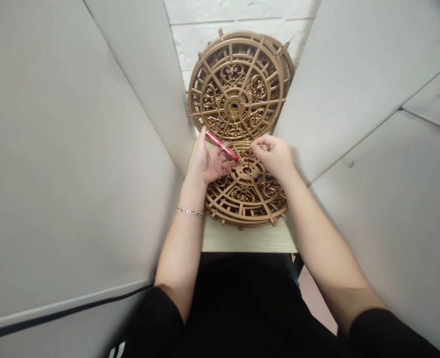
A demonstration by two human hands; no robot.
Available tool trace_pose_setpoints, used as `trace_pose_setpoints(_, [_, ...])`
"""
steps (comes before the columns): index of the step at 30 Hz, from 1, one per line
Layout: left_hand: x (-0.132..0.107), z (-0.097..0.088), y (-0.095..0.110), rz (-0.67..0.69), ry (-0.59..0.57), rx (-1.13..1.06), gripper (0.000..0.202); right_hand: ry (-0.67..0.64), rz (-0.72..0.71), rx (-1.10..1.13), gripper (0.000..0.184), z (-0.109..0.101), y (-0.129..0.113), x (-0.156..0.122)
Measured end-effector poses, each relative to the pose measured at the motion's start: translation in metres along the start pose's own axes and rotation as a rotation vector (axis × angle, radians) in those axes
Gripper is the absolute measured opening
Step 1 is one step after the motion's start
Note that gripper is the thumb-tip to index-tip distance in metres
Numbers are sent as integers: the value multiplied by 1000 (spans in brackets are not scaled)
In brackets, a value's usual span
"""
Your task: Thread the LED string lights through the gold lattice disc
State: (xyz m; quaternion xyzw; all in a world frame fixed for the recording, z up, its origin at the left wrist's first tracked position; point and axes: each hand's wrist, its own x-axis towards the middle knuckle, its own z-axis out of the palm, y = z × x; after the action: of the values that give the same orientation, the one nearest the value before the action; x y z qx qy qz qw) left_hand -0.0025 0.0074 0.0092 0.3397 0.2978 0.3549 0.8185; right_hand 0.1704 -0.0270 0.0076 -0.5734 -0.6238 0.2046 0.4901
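Note:
In my left hand (214,161) lies a red pen-shaped tool (222,145) with a lighter band round its middle. It slants across the palm, from beside the raised thumb down past the half-spread fingers. My right hand (274,154) is closed in a pinch around thin wires (246,141), whose ends are too small to make out. A yellow wire (234,118) hangs from the hub of the upper round gold openwork panel (238,84) toward that pinch. Both hands are above the lower gold openwork panel (244,194), which lies flat.
Several gold panels are stacked leaning against a white brick-patterned wall (205,12). The lower ones rest on a pale wooden tabletop (249,239). Tall grey partitions close in on the left (74,149) and on the right (384,149).

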Motion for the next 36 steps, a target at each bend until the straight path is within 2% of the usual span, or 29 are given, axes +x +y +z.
trace_pose_setpoints(4, [2, -3, 0, -4, -5, -14, 81, -137, 54, 159, 12, -5, -5, -1])
trace_pose_setpoints(8, [2, -3, 0, -3, -27, -35, 86, -265, 54, 156, 14, -5, -6, -2])
trace_pose_setpoints(16, [1, -3, -1, 10, -26, 6, 96, -282, 2, 94, 18, -3, 0, -2])
trace_pose_setpoints(23, [1, -2, -2, 58, 19, 42, 97, -361, -84, 364, 12, -2, -2, -2])
trace_pose_setpoints(28, [-4, 6, 1, 133, 48, -7, 98, -437, -18, 423, 13, 2, -3, -3])
trace_pose_setpoints(33, [-1, 7, 0, 105, 51, 62, 92, -498, 8, 414, 10, 6, -2, -4])
trace_pose_setpoints(36, [2, 3, -2, 85, 7, 91, 90, -504, 15, 385, 8, 6, -3, -4])
